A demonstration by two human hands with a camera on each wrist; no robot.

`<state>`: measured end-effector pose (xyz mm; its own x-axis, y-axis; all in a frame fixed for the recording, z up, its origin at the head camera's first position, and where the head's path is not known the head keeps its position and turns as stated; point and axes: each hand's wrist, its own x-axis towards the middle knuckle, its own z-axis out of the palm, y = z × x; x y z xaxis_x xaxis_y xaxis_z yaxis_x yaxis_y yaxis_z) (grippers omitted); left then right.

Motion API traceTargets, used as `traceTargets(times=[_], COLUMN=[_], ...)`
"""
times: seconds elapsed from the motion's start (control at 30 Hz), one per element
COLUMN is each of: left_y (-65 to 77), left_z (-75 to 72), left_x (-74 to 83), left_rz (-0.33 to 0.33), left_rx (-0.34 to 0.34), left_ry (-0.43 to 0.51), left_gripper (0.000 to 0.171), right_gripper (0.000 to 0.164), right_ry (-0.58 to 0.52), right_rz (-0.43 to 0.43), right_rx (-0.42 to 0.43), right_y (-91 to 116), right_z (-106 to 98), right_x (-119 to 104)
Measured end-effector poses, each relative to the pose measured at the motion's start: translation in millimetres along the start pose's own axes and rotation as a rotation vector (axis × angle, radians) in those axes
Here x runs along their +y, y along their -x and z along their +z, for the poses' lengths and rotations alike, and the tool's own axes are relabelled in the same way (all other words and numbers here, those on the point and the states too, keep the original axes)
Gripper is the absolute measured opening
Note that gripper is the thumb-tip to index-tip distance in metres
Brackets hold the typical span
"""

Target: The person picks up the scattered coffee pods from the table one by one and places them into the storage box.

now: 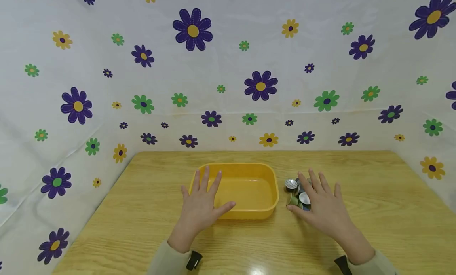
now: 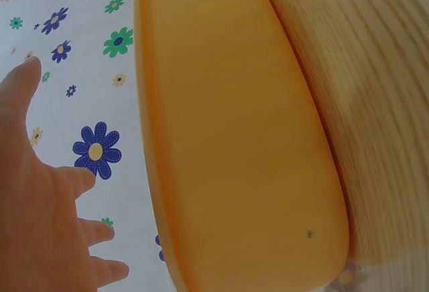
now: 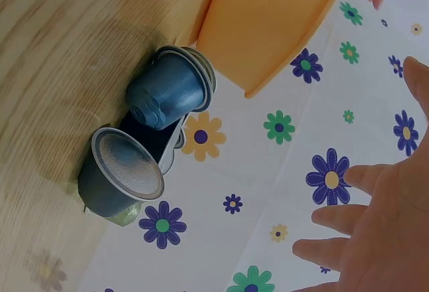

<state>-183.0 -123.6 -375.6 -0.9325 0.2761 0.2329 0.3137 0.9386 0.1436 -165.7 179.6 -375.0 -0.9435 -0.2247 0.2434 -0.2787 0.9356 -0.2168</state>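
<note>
A yellow plastic basin (image 1: 246,215) stands on the wooden table, and nothing lies on the part of its floor that shows. My left hand (image 1: 200,205) is spread over its left side, fingers apart and holding nothing. To the right of the basin is a small heap of coffee capsules (image 1: 291,184), green, dark and blue with silvery lids. Above that heap my right hand (image 1: 325,207) is spread with nothing in its grip, hiding some capsules. The right wrist view shows a blue capsule (image 3: 167,88) and a dark capsule (image 3: 120,171) lying tilted, apart from the fingers.
The wooden table (image 1: 384,196) reaches out on both sides of the basin. A white cloth (image 1: 228,61) with purple, green and yellow flowers hangs behind the table and along its sides. Light-coloured sleeves (image 1: 169,261) with dark straps cover both wrists.
</note>
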Motion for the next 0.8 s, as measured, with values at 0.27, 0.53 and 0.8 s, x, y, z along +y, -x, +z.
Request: traceTargets(times=[0.27, 0.53, 0.8], left_y=[1.0, 1.8, 1.3], left_z=[-0.9, -1.3, -1.8], left_x=[-0.5, -1.1, -1.8], left_rz=[0.018, 0.047, 0.062], left_rx=[0.030, 0.080, 0.100], left_ry=[0.018, 0.019, 0.007], left_gripper=[0.083, 0.077, 0.069], right_gripper=[0.085, 0.076, 0.070], right_ry=[-0.009, -0.020, -0.007], right_rz=[-0.028, -0.042, -0.063], right_rx=[0.042, 0.087, 0.119], right_y=[-1.9, -3.2, -2.2], right_z=[-2.1, -5.2, -5.5], right_x=[-0.4, -2.6, -2.5])
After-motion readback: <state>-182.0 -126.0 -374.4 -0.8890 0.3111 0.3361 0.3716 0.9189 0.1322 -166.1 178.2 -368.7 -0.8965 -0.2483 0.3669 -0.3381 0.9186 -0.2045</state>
